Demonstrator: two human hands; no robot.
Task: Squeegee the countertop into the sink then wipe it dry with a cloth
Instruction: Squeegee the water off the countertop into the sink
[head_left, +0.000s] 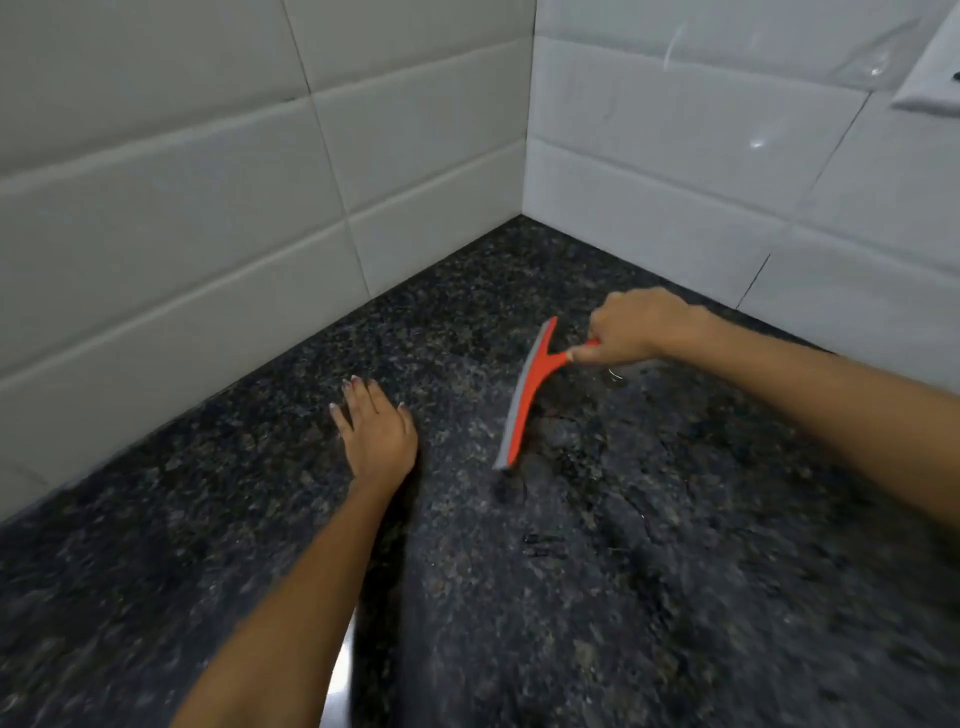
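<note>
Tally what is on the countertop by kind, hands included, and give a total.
Red plastic squeegee with a grey rubber blade: 1
Bare hands: 2, the left hand flat on the dark speckled stone countertop, the right hand gripping the squeegee's handle
Total: 3

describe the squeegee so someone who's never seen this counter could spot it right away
Start at the corner where the two white tiled walls meet above the dark speckled countertop. Just in front of it, the right hand grips the squeegee by its handle. It is the only bright orange thing, with a grey blade edge.
</note>
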